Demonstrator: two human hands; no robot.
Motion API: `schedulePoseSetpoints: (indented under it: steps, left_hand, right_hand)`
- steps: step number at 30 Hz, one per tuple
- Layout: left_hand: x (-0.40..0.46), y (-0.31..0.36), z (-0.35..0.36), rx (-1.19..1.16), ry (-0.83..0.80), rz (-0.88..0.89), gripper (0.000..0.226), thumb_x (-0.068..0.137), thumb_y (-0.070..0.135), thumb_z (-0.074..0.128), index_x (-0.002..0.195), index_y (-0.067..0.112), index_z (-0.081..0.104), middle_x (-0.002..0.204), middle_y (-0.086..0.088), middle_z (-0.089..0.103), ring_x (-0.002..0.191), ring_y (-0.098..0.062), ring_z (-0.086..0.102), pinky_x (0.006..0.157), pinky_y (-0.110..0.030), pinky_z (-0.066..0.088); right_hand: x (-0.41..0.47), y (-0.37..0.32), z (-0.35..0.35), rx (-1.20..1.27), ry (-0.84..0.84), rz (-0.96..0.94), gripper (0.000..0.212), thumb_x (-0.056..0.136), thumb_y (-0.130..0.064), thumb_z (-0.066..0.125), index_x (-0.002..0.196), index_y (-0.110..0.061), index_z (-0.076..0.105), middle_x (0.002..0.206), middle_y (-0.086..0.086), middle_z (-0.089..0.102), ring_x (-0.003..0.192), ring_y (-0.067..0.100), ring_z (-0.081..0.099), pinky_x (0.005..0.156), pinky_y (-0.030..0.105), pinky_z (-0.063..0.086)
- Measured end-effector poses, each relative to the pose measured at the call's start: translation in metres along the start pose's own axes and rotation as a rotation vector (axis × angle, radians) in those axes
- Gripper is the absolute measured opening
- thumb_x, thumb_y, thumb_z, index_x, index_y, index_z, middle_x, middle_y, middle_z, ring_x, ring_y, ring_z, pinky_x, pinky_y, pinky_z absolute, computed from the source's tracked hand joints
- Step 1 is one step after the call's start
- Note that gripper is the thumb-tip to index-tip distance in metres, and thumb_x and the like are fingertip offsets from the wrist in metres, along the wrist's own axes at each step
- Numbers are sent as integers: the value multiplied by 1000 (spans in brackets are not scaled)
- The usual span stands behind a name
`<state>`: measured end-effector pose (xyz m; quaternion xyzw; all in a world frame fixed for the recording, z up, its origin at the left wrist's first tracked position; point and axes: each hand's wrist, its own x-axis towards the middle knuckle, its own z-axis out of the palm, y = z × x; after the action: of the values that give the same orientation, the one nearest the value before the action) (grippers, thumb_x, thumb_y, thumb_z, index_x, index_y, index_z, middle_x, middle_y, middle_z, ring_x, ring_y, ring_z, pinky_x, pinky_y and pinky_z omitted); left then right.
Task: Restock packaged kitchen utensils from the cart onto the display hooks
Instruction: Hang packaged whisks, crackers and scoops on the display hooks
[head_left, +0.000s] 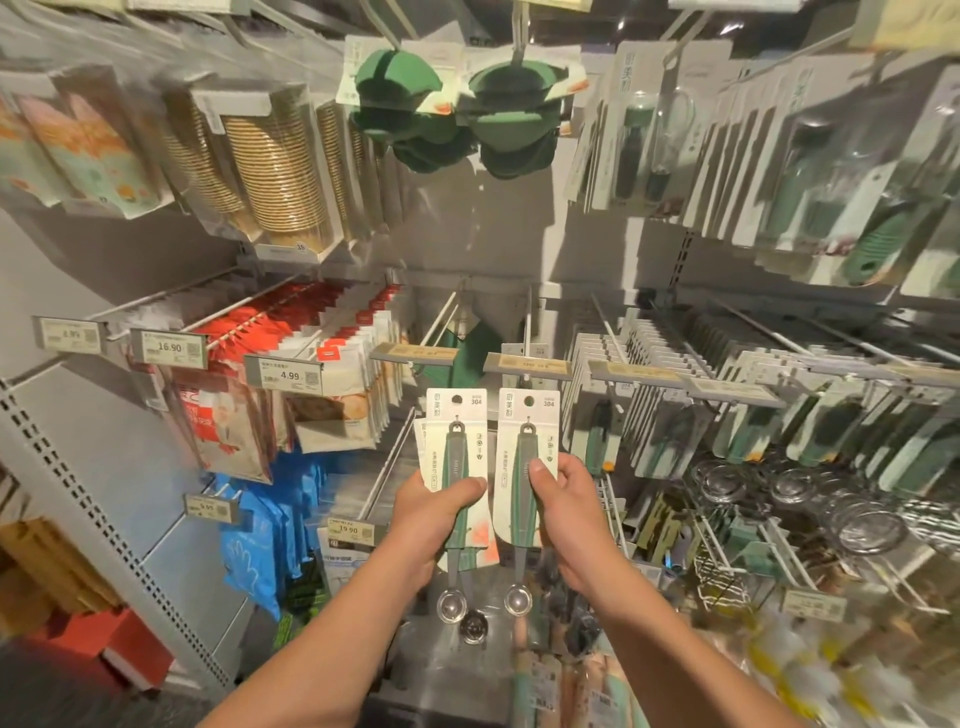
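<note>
My left hand (428, 525) grips a small stack of carded green-handled scoops (457, 447), and a second steel bowl shows below the first. My right hand (563, 512) holds a single carded scoop (524, 447) of the same kind. Both cards stand upright side by side, their hang holes just below two bare display hooks (441, 325) (527, 325) with wood-toned price tags (514, 364). A green item hangs far back between those hooks. The cart (441, 670) lies below my arms with blurred packaged utensils (540, 680) in it.
Red and white packets (332, 353) fill the hooks to the left, blue glove packs (260, 540) below them. Rows of carded utensils (727, 415) and steel strainers (831, 514) hang to the right. Green silicone bowls (457, 109) and paper cups (275, 171) hang above.
</note>
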<state>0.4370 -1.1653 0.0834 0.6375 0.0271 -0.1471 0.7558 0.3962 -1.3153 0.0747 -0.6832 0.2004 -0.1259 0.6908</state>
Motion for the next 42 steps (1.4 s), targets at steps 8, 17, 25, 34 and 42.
schedulePoseSetpoints:
  steps: [8,17,25,34,42]
  left_hand:
    - [4,4,-3,4,43,24,27,83,3,81,104,19,73,91,3,81,87,-17,77,84,-37,60]
    - [2,2,-2,-1,-24,23,31,85,14,84,113,19,73,101,2,81,93,-15,77,88,-37,61]
    - [3,0,-7,37,-15,-46,19,96,42,69,112,32,68,104,11,76,97,-8,70,69,-22,49]
    - [3,-1,-3,74,-67,-58,40,101,54,55,125,25,68,103,5,80,95,-11,76,73,-23,54]
    - [0,-1,2,106,-125,-68,30,100,55,56,125,38,58,121,14,59,110,-9,53,99,-28,38]
  right_hand:
    - [15,-19,3,-58,22,14,43,103,-42,58,137,-16,53,137,6,61,128,26,57,111,49,45]
    - [44,-28,9,-126,73,62,39,103,-36,58,133,-11,55,127,4,62,116,25,58,95,36,44]
    - [34,-22,9,-152,-14,82,38,104,-29,60,137,-12,55,131,6,61,109,20,60,92,34,49]
    - [17,-24,26,-95,-176,70,11,99,-21,67,103,-16,76,88,-1,74,72,10,62,65,24,51]
    - [13,-17,29,-158,-138,50,13,98,-24,70,102,-11,70,92,-1,69,85,12,62,70,22,45]
